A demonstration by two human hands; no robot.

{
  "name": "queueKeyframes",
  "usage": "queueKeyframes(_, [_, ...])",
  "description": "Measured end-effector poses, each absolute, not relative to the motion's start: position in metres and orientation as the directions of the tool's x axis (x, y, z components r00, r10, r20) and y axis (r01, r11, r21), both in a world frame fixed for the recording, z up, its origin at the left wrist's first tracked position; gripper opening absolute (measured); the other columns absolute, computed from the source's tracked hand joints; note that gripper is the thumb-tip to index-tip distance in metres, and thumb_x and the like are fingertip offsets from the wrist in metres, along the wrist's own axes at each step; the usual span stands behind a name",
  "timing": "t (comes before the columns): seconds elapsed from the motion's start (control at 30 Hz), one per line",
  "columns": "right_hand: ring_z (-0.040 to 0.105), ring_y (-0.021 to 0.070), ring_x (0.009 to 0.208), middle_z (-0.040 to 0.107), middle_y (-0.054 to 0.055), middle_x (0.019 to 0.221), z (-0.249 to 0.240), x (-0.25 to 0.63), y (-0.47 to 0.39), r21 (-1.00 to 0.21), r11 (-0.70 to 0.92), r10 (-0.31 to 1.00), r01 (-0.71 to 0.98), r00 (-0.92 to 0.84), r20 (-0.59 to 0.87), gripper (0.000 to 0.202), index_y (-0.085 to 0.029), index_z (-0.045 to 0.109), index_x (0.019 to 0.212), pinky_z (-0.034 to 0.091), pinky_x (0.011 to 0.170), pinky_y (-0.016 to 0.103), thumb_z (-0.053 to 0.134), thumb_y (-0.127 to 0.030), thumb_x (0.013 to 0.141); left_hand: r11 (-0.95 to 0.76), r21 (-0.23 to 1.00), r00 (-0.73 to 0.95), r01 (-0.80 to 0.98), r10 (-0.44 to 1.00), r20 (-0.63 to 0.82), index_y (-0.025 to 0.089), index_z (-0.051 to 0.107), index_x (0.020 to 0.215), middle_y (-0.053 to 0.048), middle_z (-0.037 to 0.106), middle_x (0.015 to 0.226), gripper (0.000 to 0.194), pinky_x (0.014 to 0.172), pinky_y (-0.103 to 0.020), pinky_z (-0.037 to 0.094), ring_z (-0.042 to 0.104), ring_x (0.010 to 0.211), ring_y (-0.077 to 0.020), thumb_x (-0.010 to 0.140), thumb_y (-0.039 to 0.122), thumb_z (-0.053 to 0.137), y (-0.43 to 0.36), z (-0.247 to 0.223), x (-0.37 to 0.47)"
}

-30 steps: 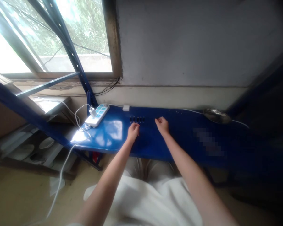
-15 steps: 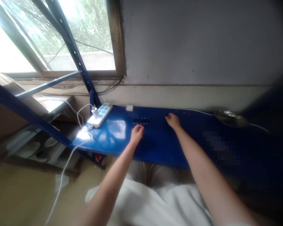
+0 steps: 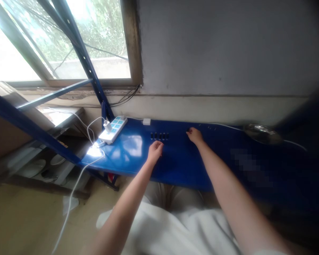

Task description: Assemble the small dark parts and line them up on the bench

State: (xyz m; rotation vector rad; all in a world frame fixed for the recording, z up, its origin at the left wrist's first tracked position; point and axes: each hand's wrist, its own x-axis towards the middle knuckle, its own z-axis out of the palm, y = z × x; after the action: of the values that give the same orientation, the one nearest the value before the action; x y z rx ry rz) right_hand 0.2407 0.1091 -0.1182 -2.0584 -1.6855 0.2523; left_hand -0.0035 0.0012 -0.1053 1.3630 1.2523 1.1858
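Observation:
My left hand [image 3: 155,151] is closed, fingertips pinched together, just in front of a row of several small black pieces with pale ends [image 3: 160,136] on the blue table [image 3: 175,166]. Whether anything sits in that pinch I cannot make out. Farther right, my right hand [image 3: 195,135] is closed too, low over the tabletop, with its thumb and forefinger together near a small dark spot. What they hold, if anything, is too small to name. Several tiny light bits [image 3: 211,128] lie on the table beyond my right hand.
A white power strip [image 3: 113,130] with a plugged-in charger lies at the table's left end. A white adapter [image 3: 146,122] rests by the wall. At the right is a shiny metal dish-like object [image 3: 262,133] beside a white cable. A blue metal upright [image 3: 82,53] rises at the left.
My right hand's fingertips have shifted very slightly. My left hand stays in front of the black pieces, and the whole view has drifted a little.

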Motion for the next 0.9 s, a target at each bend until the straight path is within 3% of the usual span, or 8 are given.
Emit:
queueKeyframes(0.2, [0.061, 0.0195, 0.089, 0.066, 0.012, 0.096, -0.116, 0.246, 0.113, -0.465, -0.167, 0.971, 0.869, 0.226, 0.075, 0.019, -0.013, 0.063, 0.092, 0.045, 0.075, 0.026, 0.051, -0.013, 0.077, -0.07, 0.989, 0.018, 0.127, 0.998, 0.068, 0.017, 0.054, 0.075, 0.005, 0.047, 0.05, 0.017, 0.038, -0.016, 0.035, 0.042, 0.038, -0.0055, 0.077, 0.033, 0.049, 0.001, -0.105, -0.003])
queueKeyframes(0.37, [0.06, 0.0216, 0.097, 0.065, 0.015, 0.101, -0.113, 0.244, 0.111, -0.481, -0.217, 0.965, 0.85, 0.26, 0.024, 0.021, -0.011, 0.063, 0.095, 0.045, 0.08, 0.027, 0.051, -0.014, 0.079, -0.079, 0.988, 0.023, 0.13, 0.997, 0.077, 0.016, 0.054, 0.075, 0.005, 0.047, 0.051, 0.018, 0.038, -0.016, 0.036, 0.043, 0.039, -0.0053, 0.077, 0.033, 0.049, 0.001, -0.107, -0.003])
queueKeyframes(0.57, [0.063, 0.0218, 0.092, 0.065, 0.017, 0.098, -0.103, 0.242, 0.106, -0.522, -0.235, 0.967, 0.82, 0.249, -0.044, 0.022, -0.007, 0.061, 0.097, 0.047, 0.074, 0.026, 0.056, -0.013, 0.076, -0.064, 0.992, 0.009, 0.107, 0.998, 0.063, 0.016, 0.053, 0.073, 0.006, 0.046, 0.048, 0.016, 0.037, -0.016, 0.034, 0.042, 0.037, -0.0051, 0.075, 0.032, 0.05, 0.003, -0.107, -0.002])
queueKeyframes(0.77, [0.063, 0.0128, 0.058, 0.067, 0.016, 0.093, -0.086, 0.246, 0.083, -0.805, -0.379, 0.907, 0.457, 0.358, -0.223, 0.042, -0.006, 0.049, 0.115, 0.044, 0.045, 0.019, 0.059, -0.014, 0.076, -0.078, 0.991, 0.014, 0.105, 0.997, 0.077, 0.016, 0.053, 0.073, 0.006, 0.046, 0.047, 0.016, 0.037, -0.016, 0.034, 0.042, 0.037, -0.0054, 0.075, 0.033, 0.051, 0.004, -0.109, -0.002])
queueKeyframes(0.9, [0.064, 0.0104, 0.057, 0.067, 0.015, 0.094, -0.08, 0.234, 0.063, -0.911, -0.316, 0.902, 0.264, 0.381, -0.203, 0.029, -0.008, 0.054, 0.105, 0.045, 0.044, 0.017, 0.056, -0.011, 0.076, -0.094, 0.992, 0.003, 0.089, 0.996, 0.094, 0.017, 0.053, 0.073, 0.006, 0.045, 0.047, 0.017, 0.036, -0.016, 0.034, 0.042, 0.037, -0.0057, 0.075, 0.033, 0.05, 0.006, -0.112, -0.002])
